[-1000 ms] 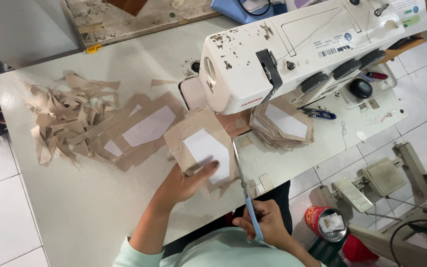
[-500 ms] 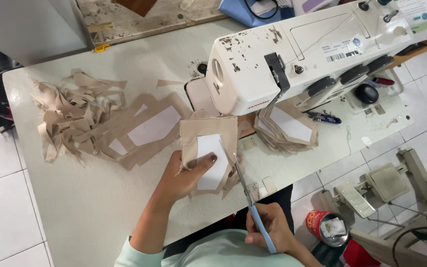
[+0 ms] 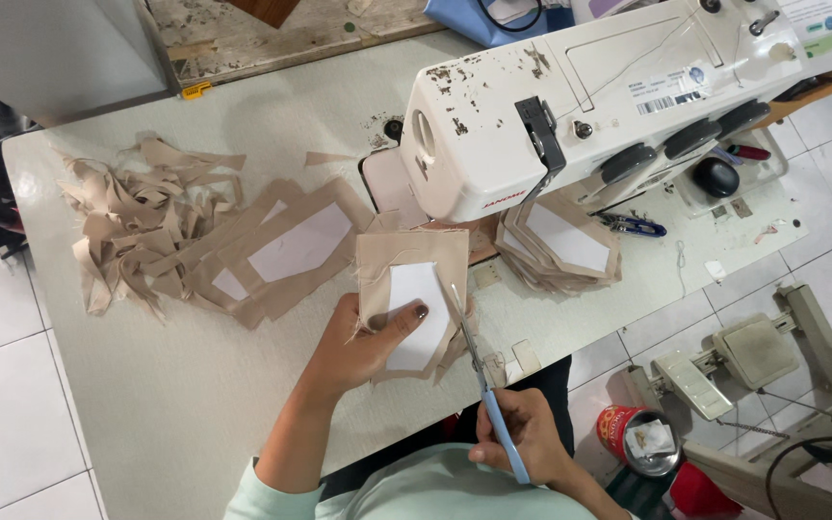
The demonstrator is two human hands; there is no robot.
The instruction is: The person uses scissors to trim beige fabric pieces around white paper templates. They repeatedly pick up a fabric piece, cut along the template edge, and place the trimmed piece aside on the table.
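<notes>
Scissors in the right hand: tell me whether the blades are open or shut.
Cannot tell for sure. The scissors look nearly shut, their blades showing as one thin line along the edge of the beige fabric piece, which the left hand holds.

1. Pale sewing table (image 3: 195,404) runs from the lower left to the right edge of the frame.
2. White sewing machine (image 3: 570,96) stands at upper right.
3. Heap of beige fabric scraps (image 3: 137,241) lies at left.
4. Beige pieces with white centres (image 3: 286,250) lie at centre.
5. 1 stack of similar pieces (image 3: 560,246) lies beneath the machine arm.
6. Blue thread snips (image 3: 633,226) lie right of the stack.
</notes>
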